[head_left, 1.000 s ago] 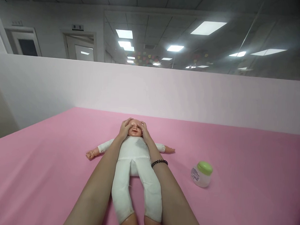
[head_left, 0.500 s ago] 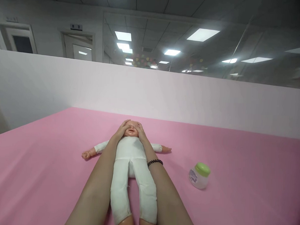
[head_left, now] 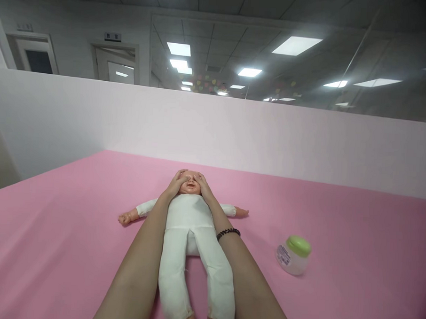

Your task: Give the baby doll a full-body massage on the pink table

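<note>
A baby doll [head_left: 189, 219] in a white cloth body lies on its back on the pink table [head_left: 72, 228], arms spread, legs toward me. My left hand [head_left: 174, 185] cups the left side of the doll's head, fingers curled over the forehead. My right hand [head_left: 201, 185] presses on the right side of the face, fingers over the eye area. Both forearms run along the doll's body. A black bead bracelet [head_left: 228, 233] circles my right wrist.
A small translucent jar with a green lid [head_left: 294, 254] lies tilted on the table to the right of the doll. A pale partition wall [head_left: 270, 138] borders the table's far edge, with glass above it.
Both hands stay on the doll's head, with the fingers shifting slightly over the face. The view has moved a little, so the jar appears further right and lower.
</note>
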`<state>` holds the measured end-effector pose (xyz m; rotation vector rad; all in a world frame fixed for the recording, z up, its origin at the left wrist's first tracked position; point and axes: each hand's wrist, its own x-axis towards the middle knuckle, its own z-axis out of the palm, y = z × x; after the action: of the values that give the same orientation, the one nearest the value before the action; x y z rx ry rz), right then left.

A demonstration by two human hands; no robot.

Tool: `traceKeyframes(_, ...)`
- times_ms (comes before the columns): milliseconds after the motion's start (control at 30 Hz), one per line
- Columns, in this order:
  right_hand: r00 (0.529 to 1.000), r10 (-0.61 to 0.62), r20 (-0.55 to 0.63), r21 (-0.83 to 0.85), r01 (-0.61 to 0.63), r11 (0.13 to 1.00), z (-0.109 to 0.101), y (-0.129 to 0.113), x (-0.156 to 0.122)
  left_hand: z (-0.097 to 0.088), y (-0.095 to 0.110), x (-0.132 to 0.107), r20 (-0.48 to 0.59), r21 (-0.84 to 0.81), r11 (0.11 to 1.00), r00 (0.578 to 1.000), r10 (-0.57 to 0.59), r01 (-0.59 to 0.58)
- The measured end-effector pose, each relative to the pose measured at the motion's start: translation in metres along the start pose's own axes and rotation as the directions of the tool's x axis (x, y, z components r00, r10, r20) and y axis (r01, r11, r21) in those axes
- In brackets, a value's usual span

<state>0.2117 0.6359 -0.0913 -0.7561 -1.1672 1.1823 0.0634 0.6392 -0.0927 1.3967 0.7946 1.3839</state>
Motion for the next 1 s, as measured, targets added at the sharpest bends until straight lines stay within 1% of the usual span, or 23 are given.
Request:
traceKeyframes(67,1.000,0.005,-0.009,0.005,-0.005,1.000,0.001,0.001,0.003,0.000,0.002,-0.002,0.010,-0.010,1.000,1.000,-0.017,0.017)
traceKeyframes(200,1.000,0.021,-0.002,0.023,-0.021,1.000,0.001,0.002,0.007,0.002,0.007,-0.003,-0.024,-0.001,0.999,0.999,-0.046,0.046)
traceKeyframes(367,0.999,0.037,0.031,0.044,-0.038,0.998,-0.002,0.003,0.004,0.001,0.006,0.001,-0.045,0.027,0.999,0.999,-0.022,0.023)
traceKeyframes(467,0.998,0.043,0.043,0.046,-0.045,0.998,-0.003,0.003,0.002,-0.001,0.002,0.003,-0.033,0.021,1.000,0.999,-0.011,0.012)
traceKeyframes(600,0.998,0.057,0.031,0.036,-0.058,0.998,-0.003,0.006,0.005,-0.002,-0.001,0.005,-0.032,0.019,1.000,0.999,-0.017,0.018)
traceKeyframes(767,0.998,0.063,0.017,0.022,-0.064,0.998,-0.004,0.008,0.010,0.001,0.001,0.007,-0.056,0.019,1.000,0.998,-0.021,0.022)
traceKeyframes(1000,0.998,0.060,0.006,0.061,-0.060,0.996,0.000,0.006,0.010,0.000,0.002,0.006,-0.073,0.022,1.000,0.997,-0.002,0.004)
